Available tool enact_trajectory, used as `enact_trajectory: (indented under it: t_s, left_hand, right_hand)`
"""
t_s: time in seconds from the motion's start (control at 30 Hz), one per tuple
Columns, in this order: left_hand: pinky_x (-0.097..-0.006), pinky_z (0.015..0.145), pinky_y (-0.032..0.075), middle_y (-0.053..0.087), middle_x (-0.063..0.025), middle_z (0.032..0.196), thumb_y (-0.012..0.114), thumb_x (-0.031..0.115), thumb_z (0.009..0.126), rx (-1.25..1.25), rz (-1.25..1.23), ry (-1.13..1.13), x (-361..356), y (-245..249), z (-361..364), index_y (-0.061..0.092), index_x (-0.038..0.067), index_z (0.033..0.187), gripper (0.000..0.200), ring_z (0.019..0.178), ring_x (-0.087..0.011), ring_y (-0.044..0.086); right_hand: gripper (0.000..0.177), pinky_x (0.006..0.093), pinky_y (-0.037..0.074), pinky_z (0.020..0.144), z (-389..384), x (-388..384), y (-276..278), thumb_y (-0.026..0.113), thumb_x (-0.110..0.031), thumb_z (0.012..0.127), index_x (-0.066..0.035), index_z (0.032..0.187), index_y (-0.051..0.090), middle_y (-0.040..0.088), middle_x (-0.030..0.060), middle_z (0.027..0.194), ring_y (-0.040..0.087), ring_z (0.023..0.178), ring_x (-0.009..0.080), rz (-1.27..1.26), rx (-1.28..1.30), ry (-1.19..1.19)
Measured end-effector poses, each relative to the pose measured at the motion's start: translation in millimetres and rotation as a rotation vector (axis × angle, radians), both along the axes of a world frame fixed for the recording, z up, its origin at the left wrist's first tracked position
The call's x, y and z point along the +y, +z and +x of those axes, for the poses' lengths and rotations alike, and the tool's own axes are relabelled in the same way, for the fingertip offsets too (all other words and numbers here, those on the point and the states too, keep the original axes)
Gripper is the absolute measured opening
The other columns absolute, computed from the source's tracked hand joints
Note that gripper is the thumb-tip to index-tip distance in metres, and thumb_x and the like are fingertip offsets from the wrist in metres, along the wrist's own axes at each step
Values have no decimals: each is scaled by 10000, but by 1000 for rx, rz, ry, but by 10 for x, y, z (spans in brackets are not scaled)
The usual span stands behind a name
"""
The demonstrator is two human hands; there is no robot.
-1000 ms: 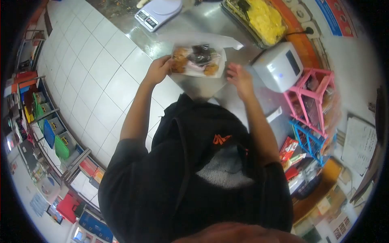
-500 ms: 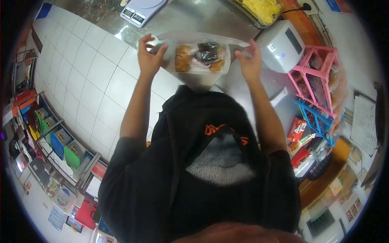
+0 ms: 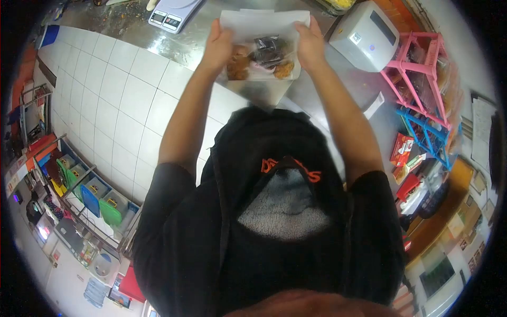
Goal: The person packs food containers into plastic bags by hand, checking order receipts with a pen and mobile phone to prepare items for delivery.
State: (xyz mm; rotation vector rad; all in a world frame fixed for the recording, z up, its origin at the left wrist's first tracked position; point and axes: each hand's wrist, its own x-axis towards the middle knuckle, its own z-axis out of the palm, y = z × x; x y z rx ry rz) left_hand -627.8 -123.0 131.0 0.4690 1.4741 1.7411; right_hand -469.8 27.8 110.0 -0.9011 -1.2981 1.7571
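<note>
A clear plastic bag holds a white tray of fried pieces and a dark sachet, resting on the steel counter. My left hand grips the bag's left side beside the tray. On the other side my right hand grips the bag's right edge. Between the two hands the bag's upper part is pulled flat and taut above the food.
A white digital scale sits on the counter to the left. A white box-shaped machine stands at the right, with pink and blue wire racks beyond it. White tiles cover the counter's front face.
Both hands have moved up the bag's sides and closer to the tray, pulling the plastic upward and taut. The view has tilted, so the counter items sit higher in frame.
</note>
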Motion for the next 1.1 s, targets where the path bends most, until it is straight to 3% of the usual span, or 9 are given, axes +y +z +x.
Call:
enact_trajectory:
  t_s: [0.1, 0.23, 0.37, 0.47, 0.57, 0.67, 0.77, 0.87, 1.1]
  left_hand:
    - [-296, 855, 457, 511, -126, 1285, 490, 112, 899, 350, -247, -61, 187, -120, 80, 424, -36, 1299, 431, 1018, -180, 568]
    - [-294, 663, 461, 599, -76, 955, 485, 137, 933, 499, -79, -134, -43, -36, -224, 563, 2, 1024, 180, 856, -130, 554]
    - [-403, 878, 479, 617, -131, 1190, 599, 83, 813, 1541, -280, -502, -654, 195, -249, 626, 112, 1183, 372, 1008, -349, 571]
    - [-417, 941, 480, 405, -183, 1456, 607, 35, 810, 1378, -376, -514, -893, -8, 72, 517, 197, 1357, 578, 1136, -360, 569]
    - [-427, 1098, 325, 57, -278, 1559, 627, 120, 841, 898, -122, -556, -982, -346, 155, 300, 84, 1468, 708, 1365, -399, 328]
    - [-433, 1111, 277, 102, -281, 1543, 611, 277, 897, 632, 106, -442, -876, -636, 219, 299, 21, 1436, 673, 1392, -373, 265]
    - [-413, 1068, 324, 299, -248, 1438, 508, 457, 946, 887, 115, -238, -760, -632, 310, 376, 6, 1364, 628, 1320, -329, 360]
    - [-429, 994, 392, 460, -223, 1218, 567, 422, 910, 845, 52, -82, -653, -498, 373, 480, 38, 1252, 522, 1152, -370, 480]
    - [-429, 975, 428, 587, -214, 1188, 552, 329, 913, 611, -332, -80, -627, -202, 265, 523, 26, 1236, 444, 1124, -373, 550]
  right_hand:
    - [356, 318, 433, 916, -153, -101, -11, 546, -68, 854, 6, 1201, 513, 615, 101, 1076, 568, 1054, 211, 221, -224, -49]
    - [315, 339, 475, 876, 188, 79, 83, 549, -13, 809, -47, 1114, 624, 616, 153, 1143, 622, 1001, 293, 514, -392, 181]
    - [294, 324, 499, 840, 584, -134, 299, 595, 39, 780, -62, 1049, 659, 624, 165, 1145, 638, 984, 303, 931, -437, 310]
    - [351, 296, 501, 835, 696, -469, -11, 651, 68, 760, -83, 1077, 657, 651, 154, 1103, 643, 1006, 238, 871, -494, 190]
    - [321, 281, 499, 843, 653, -493, -139, 681, 40, 781, -69, 1081, 653, 663, 141, 1114, 638, 998, 181, 559, -334, 162]
    - [343, 270, 492, 854, 648, -461, -33, 652, 44, 819, -60, 1146, 640, 656, 134, 1149, 627, 983, 144, 234, -272, 230]
    - [367, 251, 488, 851, 629, -371, 152, 625, 44, 839, -47, 1194, 631, 663, 106, 1140, 626, 963, 126, 164, -346, 299]
    - [387, 241, 481, 858, 608, -279, 155, 612, 29, 848, -54, 1226, 628, 673, 91, 1110, 625, 970, 111, 200, -388, 297]
    - [500, 312, 467, 925, 684, -309, 59, 643, -37, 844, -35, 1332, 532, 625, 167, 1214, 610, 1076, 209, 417, -453, 427]
